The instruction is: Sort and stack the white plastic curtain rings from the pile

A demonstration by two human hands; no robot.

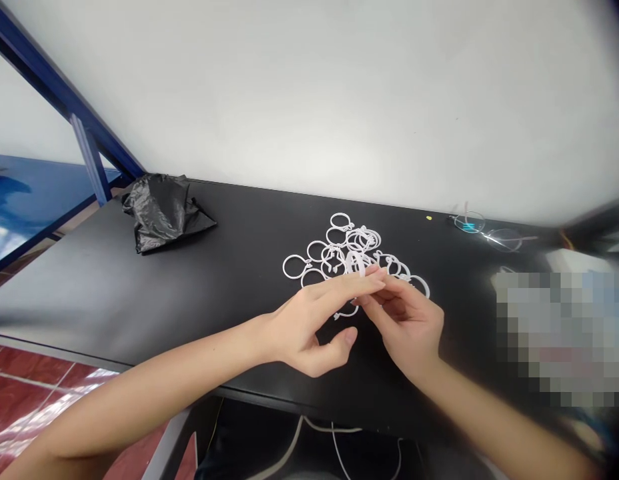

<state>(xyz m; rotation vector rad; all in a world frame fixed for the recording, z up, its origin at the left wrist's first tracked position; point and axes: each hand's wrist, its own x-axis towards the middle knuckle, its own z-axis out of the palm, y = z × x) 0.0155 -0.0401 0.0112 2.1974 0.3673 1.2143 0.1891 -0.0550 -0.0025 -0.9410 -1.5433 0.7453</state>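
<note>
A loose pile of thin white plastic rings (333,261), each with small clasp-like ends, lies on the black tabletop. Over its near side reaches my left hand (314,320), its fingers stretched out flat and its thumb held apart. My right hand (409,320) meets the left fingertips, with its thumb and fingers pinched together. One white ring (355,261) stands raised at the fingertips, apparently in the right hand's pinch. Its lower part is hidden behind the left fingers, so I cannot tell whether it goes around them.
A crumpled black plastic bag (162,212) sits at the table's back left. Eyeglasses (502,240) and a small yellow bit (429,218) lie at the back right, near a blurred-out item (559,340). A white wall (309,100) rises behind the black table (229,227). Cables (289,447) hang below the front edge.
</note>
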